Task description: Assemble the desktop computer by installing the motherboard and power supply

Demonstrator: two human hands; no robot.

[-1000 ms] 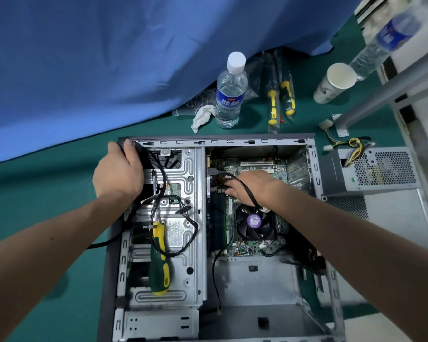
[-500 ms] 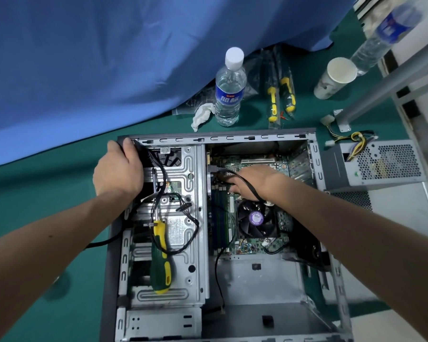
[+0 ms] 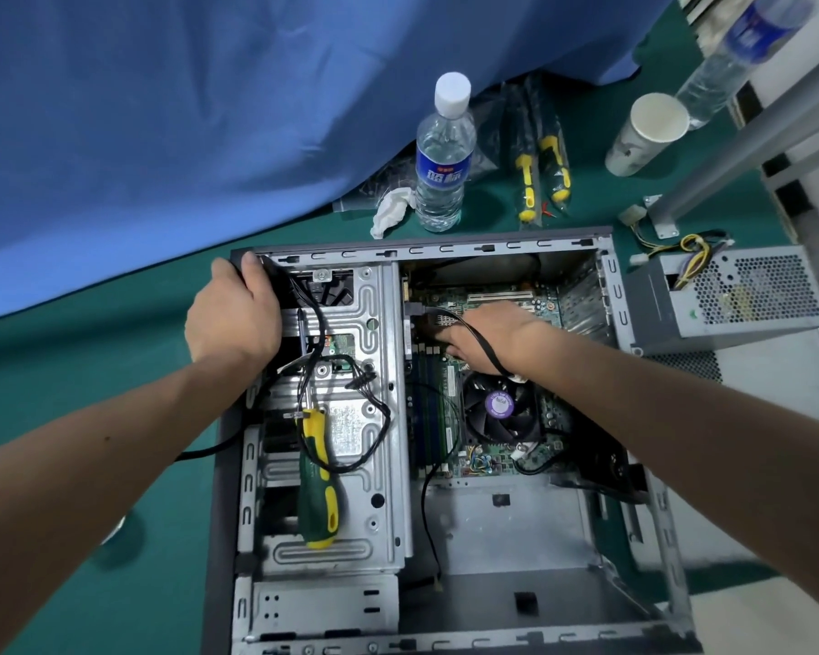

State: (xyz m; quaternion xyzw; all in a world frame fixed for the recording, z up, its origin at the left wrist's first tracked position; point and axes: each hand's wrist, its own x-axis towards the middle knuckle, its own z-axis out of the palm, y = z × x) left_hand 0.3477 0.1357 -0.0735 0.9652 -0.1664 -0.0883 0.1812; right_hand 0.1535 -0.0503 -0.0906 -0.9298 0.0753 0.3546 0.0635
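An open computer case (image 3: 445, 250) lies on its side on the green table. The green motherboard (image 3: 492, 453) with its black CPU fan (image 3: 500, 408) sits inside, right of the silver drive cage (image 3: 374, 489). My left hand (image 3: 232, 319) grips the case's far left corner. My right hand (image 3: 488, 335) reaches down onto the motherboard's upper part, fingers curled by a flat black cable (image 3: 481, 342) that crosses its back; what the fingertips hold is hidden. The grey power supply (image 3: 738, 295) stands outside the case at the right.
A green-and-yellow screwdriver (image 3: 320, 494) lies on the drive cage among black wires. Behind the case stand a water bottle (image 3: 443, 158), bagged screwdrivers (image 3: 540, 167), a crumpled tissue (image 3: 391, 212) and a paper cup (image 3: 644, 134). A blue cloth (image 3: 185, 111) covers the far left.
My right hand has shifted slightly left and up over the motherboard, by the black cable's connector. My left hand has stayed on the case corner.
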